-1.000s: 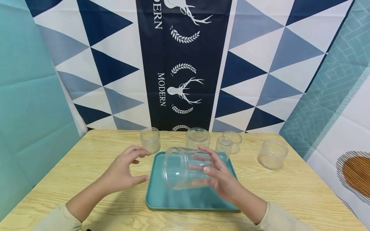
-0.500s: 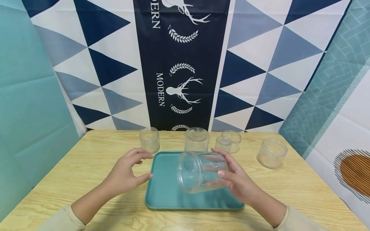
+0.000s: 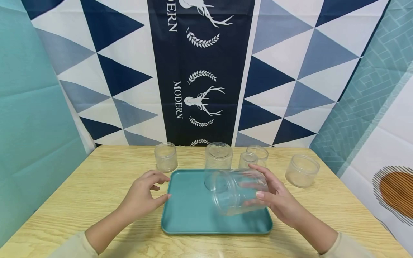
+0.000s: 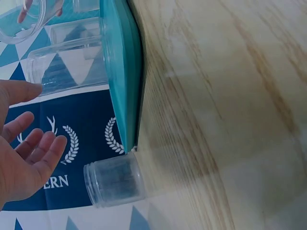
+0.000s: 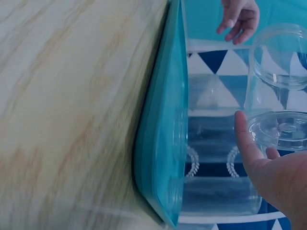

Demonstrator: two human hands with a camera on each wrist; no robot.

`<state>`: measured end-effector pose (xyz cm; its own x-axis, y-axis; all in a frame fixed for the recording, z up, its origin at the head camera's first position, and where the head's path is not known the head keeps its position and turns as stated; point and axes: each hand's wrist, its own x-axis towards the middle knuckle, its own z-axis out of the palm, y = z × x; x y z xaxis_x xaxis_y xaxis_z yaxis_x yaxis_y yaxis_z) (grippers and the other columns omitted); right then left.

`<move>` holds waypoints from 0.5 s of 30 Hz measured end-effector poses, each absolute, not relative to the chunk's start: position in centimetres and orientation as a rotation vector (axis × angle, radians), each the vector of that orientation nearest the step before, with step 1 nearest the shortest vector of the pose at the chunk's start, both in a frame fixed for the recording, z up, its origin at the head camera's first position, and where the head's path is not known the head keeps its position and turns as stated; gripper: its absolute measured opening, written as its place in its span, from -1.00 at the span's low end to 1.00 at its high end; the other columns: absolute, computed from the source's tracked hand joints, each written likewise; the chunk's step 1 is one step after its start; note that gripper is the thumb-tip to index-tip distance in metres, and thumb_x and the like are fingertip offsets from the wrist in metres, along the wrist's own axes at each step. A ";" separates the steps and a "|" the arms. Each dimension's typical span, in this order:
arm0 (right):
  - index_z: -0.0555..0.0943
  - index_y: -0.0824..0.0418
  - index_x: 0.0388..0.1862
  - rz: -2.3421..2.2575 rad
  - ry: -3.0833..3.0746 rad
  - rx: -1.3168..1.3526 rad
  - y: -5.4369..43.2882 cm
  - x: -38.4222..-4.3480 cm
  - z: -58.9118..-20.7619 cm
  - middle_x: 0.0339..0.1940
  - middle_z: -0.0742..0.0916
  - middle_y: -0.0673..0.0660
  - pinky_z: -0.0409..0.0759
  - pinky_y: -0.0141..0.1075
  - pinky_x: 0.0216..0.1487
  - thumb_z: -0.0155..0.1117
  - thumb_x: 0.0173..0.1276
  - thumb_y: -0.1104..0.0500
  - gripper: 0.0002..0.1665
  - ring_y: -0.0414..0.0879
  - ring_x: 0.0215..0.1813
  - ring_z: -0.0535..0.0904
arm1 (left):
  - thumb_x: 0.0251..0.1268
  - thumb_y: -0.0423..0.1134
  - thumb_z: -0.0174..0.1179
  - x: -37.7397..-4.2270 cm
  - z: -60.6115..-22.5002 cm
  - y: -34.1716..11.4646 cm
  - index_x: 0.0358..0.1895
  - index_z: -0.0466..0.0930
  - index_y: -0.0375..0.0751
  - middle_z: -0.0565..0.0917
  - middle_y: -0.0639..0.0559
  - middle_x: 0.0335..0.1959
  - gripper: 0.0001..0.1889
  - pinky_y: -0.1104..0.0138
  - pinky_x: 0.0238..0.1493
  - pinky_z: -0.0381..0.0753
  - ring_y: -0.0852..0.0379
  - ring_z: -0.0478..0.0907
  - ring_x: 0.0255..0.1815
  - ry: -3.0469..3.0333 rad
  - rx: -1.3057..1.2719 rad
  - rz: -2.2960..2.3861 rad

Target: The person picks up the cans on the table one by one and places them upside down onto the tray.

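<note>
A large clear plastic jar (image 3: 237, 193) lies sideways in the air above the teal tray (image 3: 187, 218), its open rim facing left. My right hand (image 3: 280, 197) grips it round the base end, thumb in front and fingers behind. In the right wrist view the jar (image 5: 276, 72) shows its round base beside the palm. My left hand (image 3: 143, 195) hovers at the tray's left edge, thumb and fingers apart, holding nothing. A tall clear jar (image 3: 218, 157) stands upside down at the tray's back. A narrower clear jar (image 3: 247, 159) stands right of it, its lower part behind the held jar.
Clear short jars stand on the wooden table (image 3: 106, 179): one at back left (image 3: 166, 157), an open one (image 3: 259, 152) behind the narrow jar, and another (image 3: 302, 171) at the right. A patterned cloth (image 3: 129, 71) hangs behind the table.
My right hand has carried the sideways jar to the right over the tray, uncovering more of its left part. My left hand has stayed near the tray's left edge.
</note>
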<state>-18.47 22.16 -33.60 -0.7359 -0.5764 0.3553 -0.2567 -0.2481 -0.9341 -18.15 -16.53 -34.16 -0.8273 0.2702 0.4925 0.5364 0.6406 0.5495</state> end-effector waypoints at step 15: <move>0.09 0.12 0.56 -1.986 2.003 -1.064 24.6 -18.5 -33.0 0.43 0.31 0.08 0.65 0.07 -0.03 -0.01 0.39 0.46 -0.21 -0.07 0.33 0.41 | -0.07 -0.40 0.50 -18.3 -34.9 -16.6 -0.14 0.69 -0.23 0.62 -0.02 -0.12 -0.67 0.35 -0.27 0.69 0.03 0.61 -0.15 -2.653 -0.347 -1.175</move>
